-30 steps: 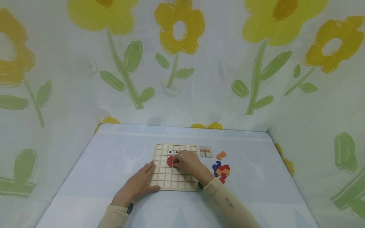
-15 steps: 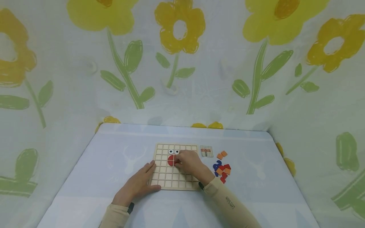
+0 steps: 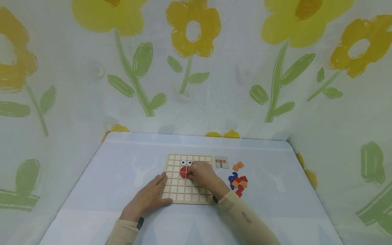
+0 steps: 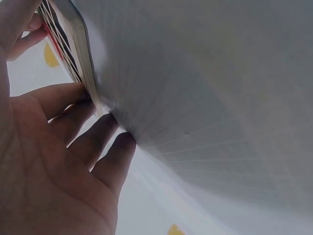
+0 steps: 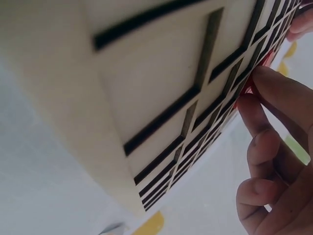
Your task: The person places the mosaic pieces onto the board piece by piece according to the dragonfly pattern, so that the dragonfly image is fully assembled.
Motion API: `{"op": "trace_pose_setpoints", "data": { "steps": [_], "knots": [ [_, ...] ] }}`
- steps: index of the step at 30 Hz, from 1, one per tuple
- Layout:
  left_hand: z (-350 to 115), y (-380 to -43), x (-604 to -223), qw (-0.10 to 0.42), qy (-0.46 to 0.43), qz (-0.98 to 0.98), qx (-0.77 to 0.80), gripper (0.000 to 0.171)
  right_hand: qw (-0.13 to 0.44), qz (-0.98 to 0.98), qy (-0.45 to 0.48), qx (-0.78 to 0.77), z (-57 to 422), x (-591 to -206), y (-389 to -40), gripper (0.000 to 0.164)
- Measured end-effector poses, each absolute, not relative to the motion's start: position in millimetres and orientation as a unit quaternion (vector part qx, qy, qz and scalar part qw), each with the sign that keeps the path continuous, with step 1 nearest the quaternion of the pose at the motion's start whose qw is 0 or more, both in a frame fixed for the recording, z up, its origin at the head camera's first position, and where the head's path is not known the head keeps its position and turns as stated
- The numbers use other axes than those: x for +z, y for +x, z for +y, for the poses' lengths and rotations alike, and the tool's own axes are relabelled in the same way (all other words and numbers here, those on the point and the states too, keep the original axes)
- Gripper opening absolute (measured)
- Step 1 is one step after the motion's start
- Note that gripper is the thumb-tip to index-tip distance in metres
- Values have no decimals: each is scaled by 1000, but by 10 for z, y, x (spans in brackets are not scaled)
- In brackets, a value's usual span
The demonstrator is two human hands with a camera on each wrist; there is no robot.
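Observation:
A wooden grid board (image 3: pixel 173 189) lies on the table, with two round eye pieces (image 3: pixel 183 163) set side by side in its upper cells. Just below them sit red curved pieces (image 3: pixel 183 172), partly covered by my right hand (image 3: pixel 204 173). Thumb and index finger of that hand pinch a small red piece (image 5: pixel 249 89) right at the grid, seen in the right wrist view; its full outline is hidden. My left hand (image 3: pixel 149 195) rests at the board's left side, thumb spread toward the near corner. Its fingertips touch the board's edge (image 4: pixel 80 44) in the left wrist view.
Right of the board is a small pattern card (image 3: pixel 222 162). Beside it lie orange squares (image 3: pixel 238 166) and a loose pile of blue pieces (image 3: pixel 231 178), red pieces (image 3: pixel 240 188) and more orange ones. A flower-printed curtain (image 3: pixel 214 112) closes off the table's back and sides.

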State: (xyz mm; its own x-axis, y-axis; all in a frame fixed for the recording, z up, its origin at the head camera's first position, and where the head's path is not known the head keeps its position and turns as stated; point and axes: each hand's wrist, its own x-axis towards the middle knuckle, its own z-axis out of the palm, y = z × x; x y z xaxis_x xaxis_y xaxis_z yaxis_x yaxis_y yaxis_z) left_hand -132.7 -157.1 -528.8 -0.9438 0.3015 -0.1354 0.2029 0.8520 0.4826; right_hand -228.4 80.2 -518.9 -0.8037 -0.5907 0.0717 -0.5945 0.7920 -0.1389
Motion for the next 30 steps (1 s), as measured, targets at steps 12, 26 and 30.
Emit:
{"op": "trace_pose_setpoints", "data": {
  "steps": [12,26,30],
  "knots": [
    [-1580,-1331,-5309,104,131,956,240,101,15,-946,314,77,804,-5208,-2257,8],
    [-1564,-1315,-5317,107,124,957,239,101,9,-947,297,119,1010,-5087,-2166,14],
    [-1564,-1316,-5326,104,125,958,235,102,41,-948,282,138,1231,-5065,-2174,24]
  ]
}}
